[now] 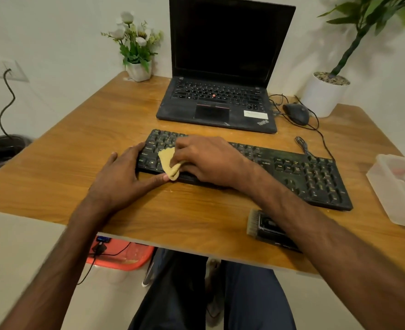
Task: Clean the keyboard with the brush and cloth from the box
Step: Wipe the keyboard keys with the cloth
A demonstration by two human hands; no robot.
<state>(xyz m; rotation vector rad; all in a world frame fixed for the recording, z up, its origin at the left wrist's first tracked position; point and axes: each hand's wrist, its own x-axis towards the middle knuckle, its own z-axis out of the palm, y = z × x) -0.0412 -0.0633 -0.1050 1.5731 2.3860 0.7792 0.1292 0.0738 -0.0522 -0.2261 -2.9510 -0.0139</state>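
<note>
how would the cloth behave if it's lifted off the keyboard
Probably floppy: the cloth lies crumpled in folds under the right hand. Likely light, as it looks thin and small. It may drag rather than slide on the keyboard, since it drapes over it.

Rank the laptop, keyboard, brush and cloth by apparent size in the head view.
1. laptop
2. keyboard
3. brush, partly hidden
4. cloth, bunched under the right hand, so last place is unsure
</note>
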